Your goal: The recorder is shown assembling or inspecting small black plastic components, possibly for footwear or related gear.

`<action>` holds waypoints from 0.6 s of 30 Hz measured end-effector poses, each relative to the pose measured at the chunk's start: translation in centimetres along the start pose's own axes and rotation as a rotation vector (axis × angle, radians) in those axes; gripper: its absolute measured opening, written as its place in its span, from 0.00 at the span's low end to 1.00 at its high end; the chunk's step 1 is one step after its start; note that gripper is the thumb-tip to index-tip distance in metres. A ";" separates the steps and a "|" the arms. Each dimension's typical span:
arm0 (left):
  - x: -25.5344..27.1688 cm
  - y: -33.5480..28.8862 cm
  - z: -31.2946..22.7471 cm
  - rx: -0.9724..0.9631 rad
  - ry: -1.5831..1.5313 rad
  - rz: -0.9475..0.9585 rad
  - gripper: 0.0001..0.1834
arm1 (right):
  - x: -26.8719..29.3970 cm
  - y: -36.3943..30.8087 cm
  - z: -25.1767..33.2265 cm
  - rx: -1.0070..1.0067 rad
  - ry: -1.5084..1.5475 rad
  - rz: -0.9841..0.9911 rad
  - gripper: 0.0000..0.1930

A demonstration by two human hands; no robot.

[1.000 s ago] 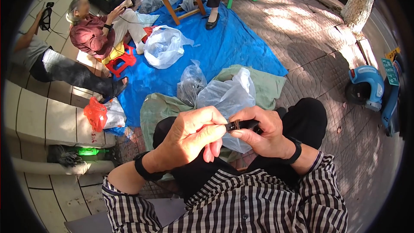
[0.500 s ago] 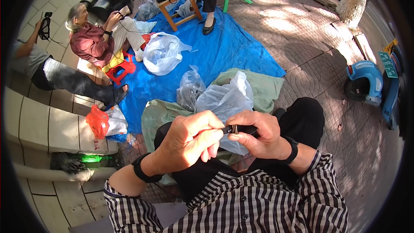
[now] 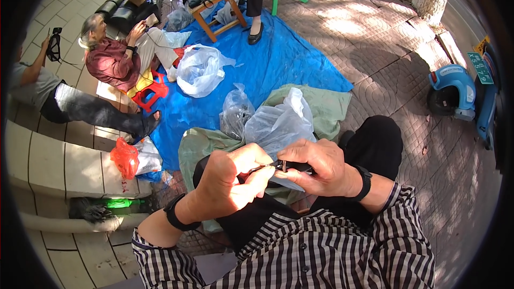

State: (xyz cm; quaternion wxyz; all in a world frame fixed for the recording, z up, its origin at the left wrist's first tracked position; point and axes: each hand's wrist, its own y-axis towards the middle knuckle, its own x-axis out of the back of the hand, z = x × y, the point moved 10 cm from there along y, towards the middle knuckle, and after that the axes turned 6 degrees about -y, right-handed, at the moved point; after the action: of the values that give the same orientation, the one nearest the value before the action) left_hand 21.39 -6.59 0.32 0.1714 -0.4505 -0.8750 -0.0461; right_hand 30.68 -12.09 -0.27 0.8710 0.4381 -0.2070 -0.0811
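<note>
In my right hand [image 3: 326, 168] is a small black plastic piece [image 3: 298, 166], gripped between thumb and fingers, with a metallic part at its left end. My left hand [image 3: 233, 179] is closed in a pinch right at that end, its fingertips on a thin dark bit whose kind I cannot make out. Both hands are close together above my lap. Just beyond them lie a clear plastic bag [image 3: 281, 123] and a smaller bag of dark items [image 3: 236, 111], both on a green woven sack [image 3: 326, 109].
A blue tarp [image 3: 305, 53] spreads ahead, bearing a whitish plastic bag [image 3: 201, 69] and a wooden stool [image 3: 217, 21]. A seated person [image 3: 112, 64] handles something at the left; another person [image 3: 80, 96] sits or leans nearby. A blue scooter [image 3: 455, 88] stands at the right.
The black piece has turned slightly in my right hand, so its metallic end looks different. My left fingers have shifted a little at its tip. The view has tilted slightly.
</note>
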 end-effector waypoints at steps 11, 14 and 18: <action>0.7 0.3 1.1 0.103 -0.105 -0.040 0.02 | -0.7 0.4 0.4 0.041 -0.068 0.073 0.13; 0.7 0.3 1.7 0.164 -0.143 -0.024 0.03 | -1.1 0.8 0.3 0.018 -0.060 0.145 0.13; 0.8 0.1 2.1 0.164 -0.109 -0.066 0.03 | -1.1 1.0 -0.7 -0.059 0.208 0.187 0.13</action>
State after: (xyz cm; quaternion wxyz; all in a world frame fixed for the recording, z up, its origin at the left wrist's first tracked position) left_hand 20.49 -5.42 -1.38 0.1584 -0.4078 -0.8981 0.0446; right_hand 29.98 -10.61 -0.21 0.9040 0.3970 -0.1530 0.0404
